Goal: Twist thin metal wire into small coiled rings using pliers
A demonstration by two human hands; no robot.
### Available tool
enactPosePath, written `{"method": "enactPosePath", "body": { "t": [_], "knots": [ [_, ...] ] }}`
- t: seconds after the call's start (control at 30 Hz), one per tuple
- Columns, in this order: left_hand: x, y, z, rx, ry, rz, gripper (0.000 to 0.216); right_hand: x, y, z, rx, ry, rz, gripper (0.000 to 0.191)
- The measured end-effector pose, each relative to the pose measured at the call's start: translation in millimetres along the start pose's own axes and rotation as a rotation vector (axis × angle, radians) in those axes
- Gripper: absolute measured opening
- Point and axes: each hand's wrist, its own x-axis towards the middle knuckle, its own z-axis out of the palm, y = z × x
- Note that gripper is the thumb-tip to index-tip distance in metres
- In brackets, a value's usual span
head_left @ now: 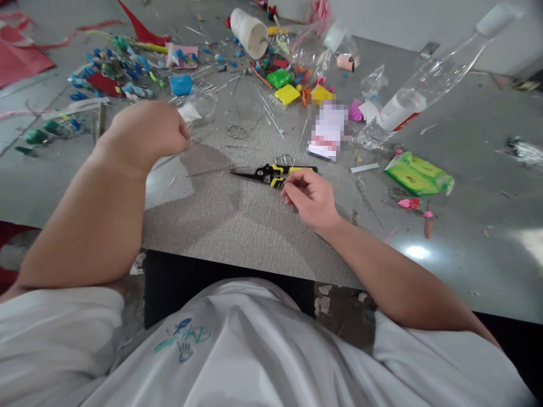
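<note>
My left hand (146,133) is raised above the grey table (237,220), fingers closed in a pinch; a thin wire seems to run from it, but I cannot make it out clearly. My right hand (309,195) rests on the table with fingers curled, pinching what looks like a thin wire beside the black and yellow cutters (271,172). The cutters lie flat, blades pointing left, just touching my right fingertips. A small wire coil (236,131) lies farther back between the hands.
Blocks of coloured clay (286,85), a tipped white cup (249,31), blue scraps (127,68) and loose wires crowd the back. A clear plastic bottle (407,102) lies at right, a green packet (418,175) near it. Red paper (19,59) sits far left.
</note>
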Motion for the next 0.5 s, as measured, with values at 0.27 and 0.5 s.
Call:
{"method": "enactPosePath", "body": {
  "t": [0.27,0.5],
  "knots": [
    [10.6,6.0,9.5,0.168,0.008,0.023,0.017,1.6,0.7,0.8,-0.034,-0.037,-0.004,0.025],
    [3.7,7.3,7.3,0.035,0.042,0.096,0.023,0.9,1.9,0.4,-0.019,-0.046,0.002,0.025]
  ]
}}
